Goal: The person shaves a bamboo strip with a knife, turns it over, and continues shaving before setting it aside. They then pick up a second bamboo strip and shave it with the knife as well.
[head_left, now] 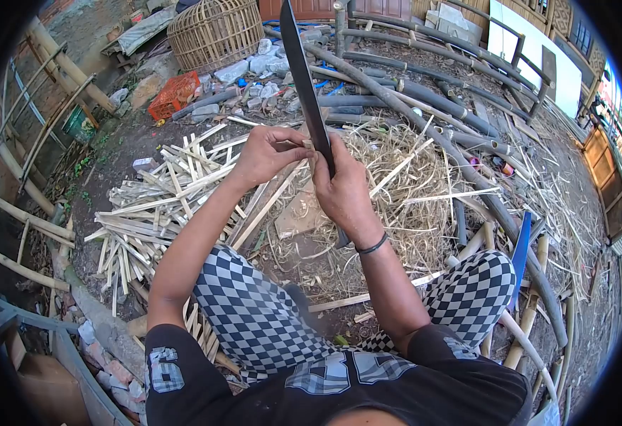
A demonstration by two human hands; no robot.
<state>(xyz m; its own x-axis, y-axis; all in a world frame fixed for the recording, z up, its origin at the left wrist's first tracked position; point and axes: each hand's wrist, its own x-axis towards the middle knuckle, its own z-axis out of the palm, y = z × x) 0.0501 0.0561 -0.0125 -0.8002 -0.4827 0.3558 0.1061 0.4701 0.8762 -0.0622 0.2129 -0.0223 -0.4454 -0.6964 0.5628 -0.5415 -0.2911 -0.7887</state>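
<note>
Head view, and both arms are stretched out ahead over the checkered knees, elbows bent outward. The right hand (343, 188) is wrapped tight round the handle of a long machete (304, 85), wrist cocked, a dark band on the forearm just behind it. The blade stands nearly upright, tilted a touch to the left, dark, flat and narrow, its tip running off the top edge. The left hand (268, 153) comes in from the side, fingers curled and pinched together right against the blade's lower part, just above the other fist; it seems to nip a thin bamboo sliver (304, 145) there, though the piece is too small to be sure of.

Below the hands, on bare earth, a heap of pale split bamboo strips (148, 213) lies crisscrossed to the left, flat and straight-edged. To the right, a tangle of fine curly shavings (403, 192), straw-coloured and wiry. Beyond that, long grey-green bamboo poles (410, 92) lie side by side, round and smooth. Far back sits a domed woven basket (215, 32), open lattice, and beside it an orange plastic crate (172, 96).
</note>
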